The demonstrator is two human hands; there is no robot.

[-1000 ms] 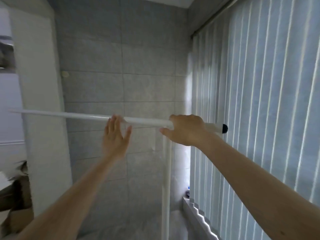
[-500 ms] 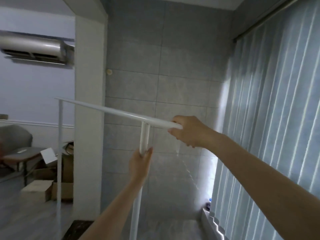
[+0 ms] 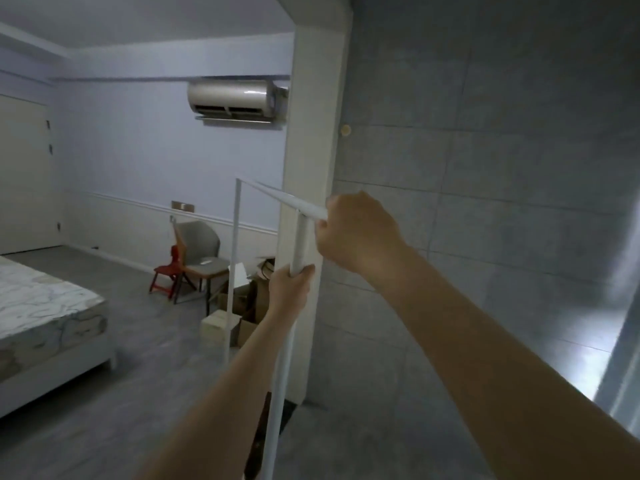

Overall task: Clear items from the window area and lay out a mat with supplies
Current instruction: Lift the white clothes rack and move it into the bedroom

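White rack (image 3: pixel 277 197): top bar gripped by right hand (image 3: pixel 356 233); upright post gripped by left hand (image 3: pixel 289 289), fingers curled round.

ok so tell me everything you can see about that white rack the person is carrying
The white rack is a thin frame of smooth tubes, metal or plastic by the look. A top bar slants from a far corner towards the camera, with a slim far upright and a thicker near upright hanging from it. The right hand grips the bar's near end; the left hand grips the near upright below the joint. Nothing hangs on it. Its lower ends are out of sight.
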